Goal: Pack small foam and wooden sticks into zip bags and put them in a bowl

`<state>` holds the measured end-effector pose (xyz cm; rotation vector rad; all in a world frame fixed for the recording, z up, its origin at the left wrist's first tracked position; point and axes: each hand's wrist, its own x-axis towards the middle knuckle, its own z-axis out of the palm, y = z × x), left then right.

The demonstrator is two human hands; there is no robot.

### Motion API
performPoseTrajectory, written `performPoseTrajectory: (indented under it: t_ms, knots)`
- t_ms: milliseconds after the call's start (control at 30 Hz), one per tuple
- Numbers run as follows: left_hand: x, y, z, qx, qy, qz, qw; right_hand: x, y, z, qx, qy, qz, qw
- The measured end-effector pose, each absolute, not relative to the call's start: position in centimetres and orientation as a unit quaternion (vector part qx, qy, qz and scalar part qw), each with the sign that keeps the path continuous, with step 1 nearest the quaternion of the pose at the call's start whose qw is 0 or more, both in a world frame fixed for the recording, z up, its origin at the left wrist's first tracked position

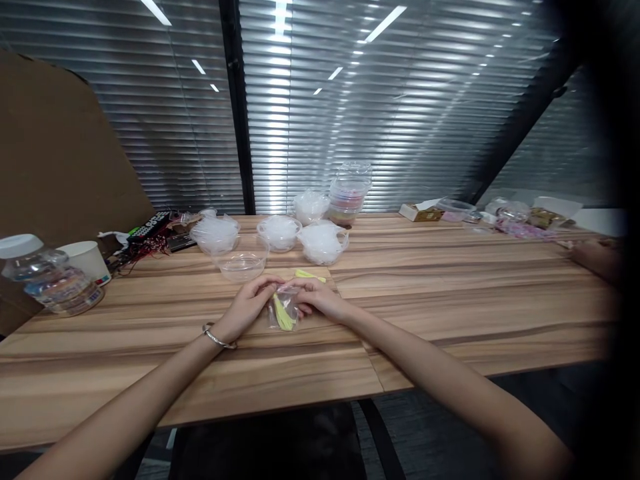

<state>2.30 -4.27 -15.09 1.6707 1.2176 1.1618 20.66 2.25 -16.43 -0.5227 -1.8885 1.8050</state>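
Observation:
A small clear plastic bag (283,316) with a yellow bundle (284,315) inside is held over the wooden table. My left hand (253,303) pinches the bag's upper left edge, a bracelet on its wrist. On the bag's other side, my right hand (317,300) grips the upper right edge with curled fingers. Just behind my hands, more yellow strips (309,275) lie on the table. An open clear round bowl (243,265) stands beyond my left hand.
Bowls of white plastic bags (324,243) and a stack of containers (350,193) stand at the back. A jar (60,283), a paper cup (89,261) and wires are at left. A small box (423,211) is at back right; another person's hand (595,257) rests far right.

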Motion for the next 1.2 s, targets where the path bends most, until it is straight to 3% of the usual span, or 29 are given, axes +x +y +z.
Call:
performPoseTrajectory:
  t_ms: [467, 733, 1200]
  knots:
    - [2.4, -4.4, -15.3, 0.570, 0.461, 0.479, 0.483, 21.2, 2.7, -16.0, -0.226, -0.748, 0.585, 0.215]
    - [2.5, -5.3, -14.1, 0.548, 0.372, 0.446, 0.602, 21.1, 2.2, -15.3, -0.246, -0.700, 0.608, 0.283]
    - [2.2, -5.0, -14.8, 0.617, 0.359, 0.375, 0.591, 21.1, 1.8, -14.9, -0.233, -0.628, 0.688, 0.281]
